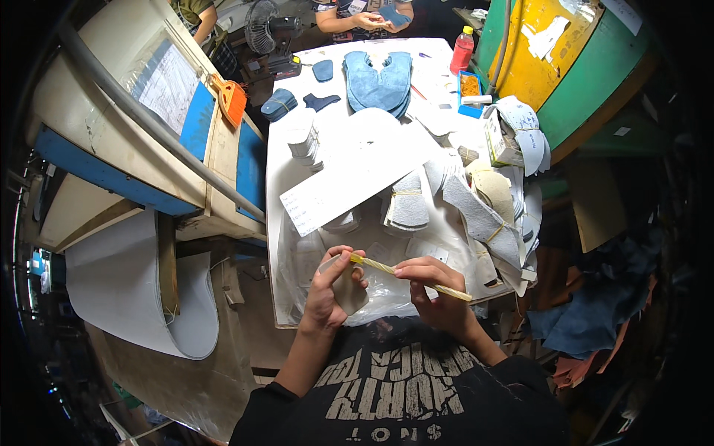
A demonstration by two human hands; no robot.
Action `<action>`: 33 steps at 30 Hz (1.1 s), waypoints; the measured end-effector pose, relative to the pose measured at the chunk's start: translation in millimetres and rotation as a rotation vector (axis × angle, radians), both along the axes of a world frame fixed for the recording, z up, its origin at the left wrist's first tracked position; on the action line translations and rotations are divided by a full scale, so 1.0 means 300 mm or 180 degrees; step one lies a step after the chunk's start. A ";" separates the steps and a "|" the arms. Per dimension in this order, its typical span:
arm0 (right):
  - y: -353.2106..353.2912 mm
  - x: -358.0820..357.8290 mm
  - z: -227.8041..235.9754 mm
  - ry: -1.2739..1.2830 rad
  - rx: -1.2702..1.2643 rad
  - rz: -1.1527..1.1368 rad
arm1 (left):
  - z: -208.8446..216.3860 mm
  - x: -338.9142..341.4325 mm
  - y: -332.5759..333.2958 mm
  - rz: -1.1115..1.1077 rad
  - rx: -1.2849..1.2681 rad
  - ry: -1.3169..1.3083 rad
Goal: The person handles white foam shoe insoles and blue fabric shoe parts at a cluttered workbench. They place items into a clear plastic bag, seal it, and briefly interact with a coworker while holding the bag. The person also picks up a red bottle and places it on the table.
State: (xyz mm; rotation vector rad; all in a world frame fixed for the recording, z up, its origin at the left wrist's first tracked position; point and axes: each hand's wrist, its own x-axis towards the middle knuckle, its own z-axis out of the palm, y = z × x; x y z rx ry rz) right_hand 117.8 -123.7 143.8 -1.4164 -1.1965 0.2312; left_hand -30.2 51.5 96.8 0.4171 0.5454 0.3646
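Near the front edge of the white table, my left hand is closed on a small flat beige piece with a rounded lower end. In my right hand is a long, slim pen-like stick, striped yellow and white, with its yellow end by my left fingertips. I cannot tell whether that end touches the beige piece. Just beyond my hands lie clear plastic sheeting and a banded stack of pale cut pieces.
A long white card crosses the table. Beyond it lie blue suede-like pieces. Piled pale pieces crowd the right edge, below a bottle of red liquid. At the far end, another person's hands hold a blue piece.
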 end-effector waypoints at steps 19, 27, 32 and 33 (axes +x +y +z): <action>-0.070 0.068 -0.087 -0.0073 -0.1548 -0.0191 | -0.016 0.004 0.027 0.0262 0.0247 -0.0269; -0.143 0.187 -0.462 -0.1566 -0.2780 -0.0958 | -0.124 -0.080 0.198 0.0381 0.0416 -0.0395; -0.133 0.221 -0.440 -0.1434 -0.3010 -0.0780 | -0.264 -0.140 0.209 0.0109 -0.0009 -0.0339; -0.134 0.232 -0.399 -0.1247 -0.2830 -0.0616 | -0.284 -0.153 0.208 0.0100 0.0024 -0.0403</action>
